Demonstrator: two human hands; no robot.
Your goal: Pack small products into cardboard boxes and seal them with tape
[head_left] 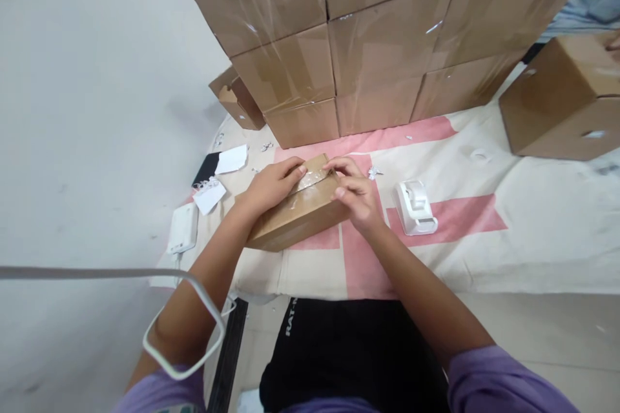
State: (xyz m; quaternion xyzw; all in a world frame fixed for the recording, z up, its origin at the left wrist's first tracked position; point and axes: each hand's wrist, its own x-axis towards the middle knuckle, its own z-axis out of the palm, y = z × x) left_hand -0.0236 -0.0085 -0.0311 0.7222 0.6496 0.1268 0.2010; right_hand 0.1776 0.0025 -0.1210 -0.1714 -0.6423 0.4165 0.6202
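A small closed cardboard box (300, 222) lies on the cloth-covered table in front of me, with shiny clear tape (310, 179) across its top seam. My left hand (276, 186) is closed over the box's far left side, its thumb pressing beside the tape. At the right end, my right hand (357, 193) has its fingers bent around the box's edge where the tape ends. Whether a tape end sits between those fingers is too small to make out. To the right of that hand stands a white tape dispenser (415, 208) holding a roll.
Stacked taped cartons (382, 45) rise behind the box. An open small carton (237, 100) stands at the back left; a larger carton (557, 103) is at right by another person. Papers (231, 159) and a white device (183, 229) lie left. A white cable (208, 303) loops near my left arm.
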